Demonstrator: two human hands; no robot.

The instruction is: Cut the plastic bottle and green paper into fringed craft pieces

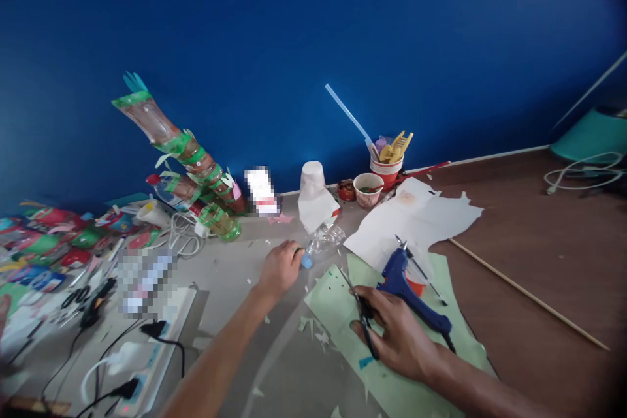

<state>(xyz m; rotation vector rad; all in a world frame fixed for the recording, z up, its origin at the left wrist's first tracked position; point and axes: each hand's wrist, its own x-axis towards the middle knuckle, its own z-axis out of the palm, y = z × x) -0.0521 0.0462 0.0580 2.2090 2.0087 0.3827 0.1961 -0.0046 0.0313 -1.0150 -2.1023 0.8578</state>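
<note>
My left hand [281, 268] reaches over the grey table with its fingers curled together. Its fingertips are right beside the blue cap [306, 260] of a clear plastic bottle [326, 240] that lies on its side. A small dark green bit shows at the fingertips, too small to name. My right hand [392, 326] has its fingers in the handles of a pair of scissors [361, 313], whose blades point away from me. The scissors are over light green paper [337, 320]. A blue glue gun [414, 294] lies on the paper just beyond my right hand.
A tower of green and brown bottles [196, 157] leans by the blue wall. Cups [368, 189], white paper [416, 219] and a thin wooden stick [529, 290] are at the right. A power strip [164, 356] with cords lies at the left, near piled craft pieces [63, 235].
</note>
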